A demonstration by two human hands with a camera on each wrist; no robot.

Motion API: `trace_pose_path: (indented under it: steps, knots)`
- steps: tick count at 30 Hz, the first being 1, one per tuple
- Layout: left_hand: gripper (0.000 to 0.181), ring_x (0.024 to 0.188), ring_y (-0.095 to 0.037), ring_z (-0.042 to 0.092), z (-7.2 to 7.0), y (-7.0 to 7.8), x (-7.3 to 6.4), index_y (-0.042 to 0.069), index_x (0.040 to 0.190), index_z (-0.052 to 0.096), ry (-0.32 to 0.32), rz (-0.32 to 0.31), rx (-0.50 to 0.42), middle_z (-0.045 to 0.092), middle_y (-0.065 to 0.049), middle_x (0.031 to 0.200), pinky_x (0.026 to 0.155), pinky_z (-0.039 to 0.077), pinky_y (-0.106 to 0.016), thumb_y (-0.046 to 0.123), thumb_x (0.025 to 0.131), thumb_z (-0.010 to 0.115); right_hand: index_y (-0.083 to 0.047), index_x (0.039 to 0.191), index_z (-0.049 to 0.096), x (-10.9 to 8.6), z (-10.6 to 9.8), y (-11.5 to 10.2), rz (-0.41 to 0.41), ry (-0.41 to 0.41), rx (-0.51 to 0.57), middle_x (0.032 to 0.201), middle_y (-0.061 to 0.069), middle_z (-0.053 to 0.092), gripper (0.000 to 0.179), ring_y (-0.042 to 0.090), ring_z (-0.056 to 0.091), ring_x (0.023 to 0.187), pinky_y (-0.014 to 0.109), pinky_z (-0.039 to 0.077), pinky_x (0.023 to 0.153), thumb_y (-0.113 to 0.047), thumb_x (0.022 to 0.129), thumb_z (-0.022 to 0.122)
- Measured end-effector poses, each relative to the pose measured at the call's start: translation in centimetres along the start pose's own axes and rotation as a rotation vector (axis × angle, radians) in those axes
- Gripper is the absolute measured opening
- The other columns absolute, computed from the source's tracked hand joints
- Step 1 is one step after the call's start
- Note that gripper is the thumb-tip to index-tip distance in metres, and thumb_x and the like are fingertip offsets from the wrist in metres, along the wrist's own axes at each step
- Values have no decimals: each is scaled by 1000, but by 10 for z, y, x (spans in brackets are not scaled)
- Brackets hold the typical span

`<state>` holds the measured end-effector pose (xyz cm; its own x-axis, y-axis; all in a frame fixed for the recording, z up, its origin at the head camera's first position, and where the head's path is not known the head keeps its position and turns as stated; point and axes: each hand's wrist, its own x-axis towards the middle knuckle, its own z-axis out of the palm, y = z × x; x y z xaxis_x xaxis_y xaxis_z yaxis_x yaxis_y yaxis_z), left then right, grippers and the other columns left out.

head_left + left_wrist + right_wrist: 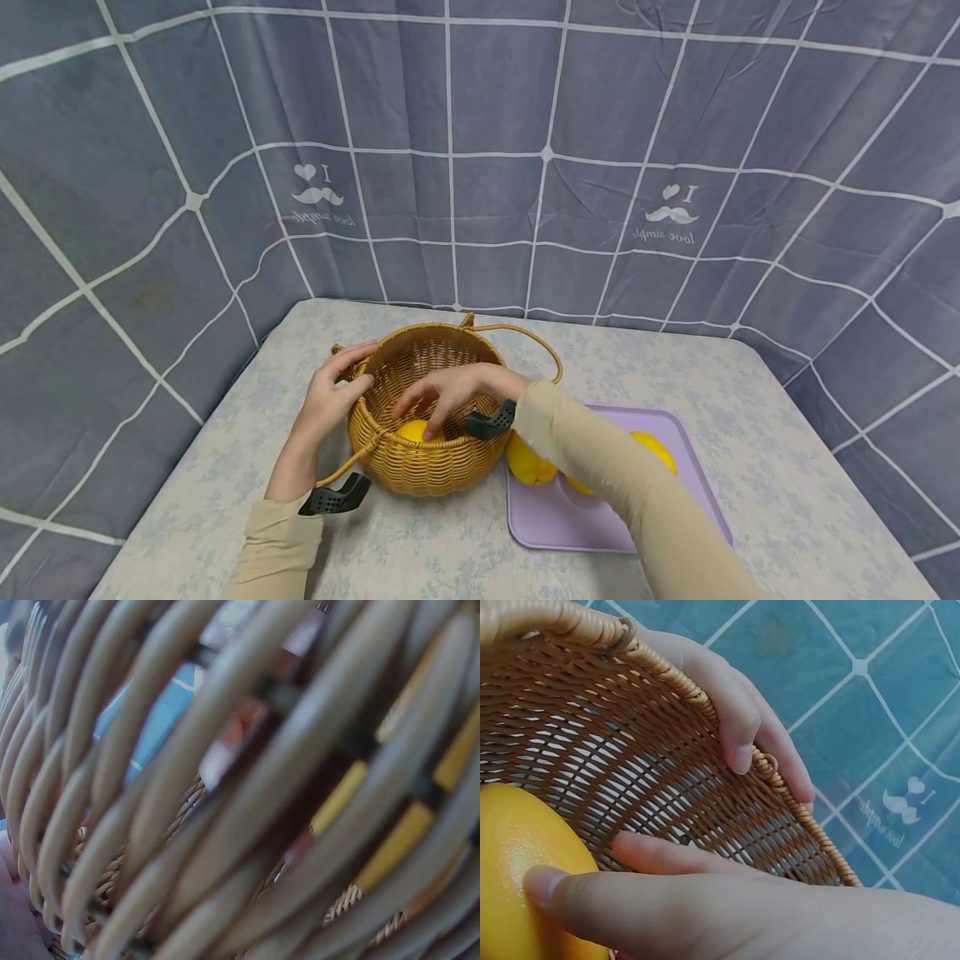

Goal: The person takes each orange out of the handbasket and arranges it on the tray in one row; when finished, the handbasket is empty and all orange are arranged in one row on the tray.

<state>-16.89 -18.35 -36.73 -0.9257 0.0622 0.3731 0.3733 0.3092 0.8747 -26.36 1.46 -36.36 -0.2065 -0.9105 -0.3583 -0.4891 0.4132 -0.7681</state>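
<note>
A round wicker basket (435, 475) stands on the table, its mouth toward me. My left hand (330, 400) holds its left rim, thumb over the inner side and fingers outside; the right wrist view shows this grip too. My right hand (457, 387) reaches inside the basket. There its thumb touches a yellow lemon (525, 862), while the index finger extends apart from the fruit. From the head, only the top of that lemon shows above the front rim. Basket weave fills the left wrist view, with bits of yellow between the strands.
To the basket's right lies a purple tray (562, 525) with several lemons (531, 462), partly covered by my right sleeve. One thin basket handle (551, 342) sticks out at the right, another at the left front. A grid-patterned curtain (495, 200) hangs behind the table.
</note>
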Motion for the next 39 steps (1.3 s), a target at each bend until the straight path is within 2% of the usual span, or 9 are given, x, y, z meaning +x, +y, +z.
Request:
trace_pose_path:
  steps: [7,15,19,24,28,31,39]
  knots:
    - [39,113,-30,44,0,-1,0,-10,128,52,-1,7,9,46,-24,135,83,36,-26,-7,89,50,-9,138,48,0,1,-2,58,-51,-6,137,2,49,56,8,44,120,28,36,101,-5,85,67]
    - [39,113,-32,43,0,0,1,-10,127,52,3,7,1,46,-24,135,83,36,-25,-7,89,51,-11,136,51,-1,0,-2,32,-53,-18,137,-1,49,48,3,42,117,22,38,95,-2,89,58]
    - [39,114,-33,43,0,1,0,-10,128,52,4,3,-1,46,-25,135,84,36,-27,-8,89,51,-12,135,53,0,1,-1,37,-62,26,136,-2,48,45,4,44,112,22,41,90,-2,91,53]
    - [39,113,-32,43,0,0,0,-10,128,52,5,2,1,46,-25,135,84,36,-26,-8,89,51,-10,135,52,0,2,-1,102,-65,161,131,-1,50,43,9,52,101,34,50,84,-1,94,48]
    - [39,112,-31,43,0,1,0,-9,128,52,3,-4,3,46,-24,135,84,36,-28,-7,89,50,-9,135,53,0,3,-3,137,-42,225,120,-2,54,40,13,57,88,41,52,78,-1,96,46]
    - [39,112,-31,43,0,2,0,-9,129,51,0,-10,3,45,-24,135,84,36,-31,-7,89,50,-10,133,56,0,3,-4,149,2,225,116,-2,56,39,15,59,82,39,53,74,-2,96,46]
    - [39,111,-31,43,0,2,0,-9,128,51,1,-16,5,45,-24,135,84,36,-30,-7,89,50,-8,124,63,2,4,-4,115,108,170,124,1,57,32,12,60,88,35,54,70,-3,96,49]
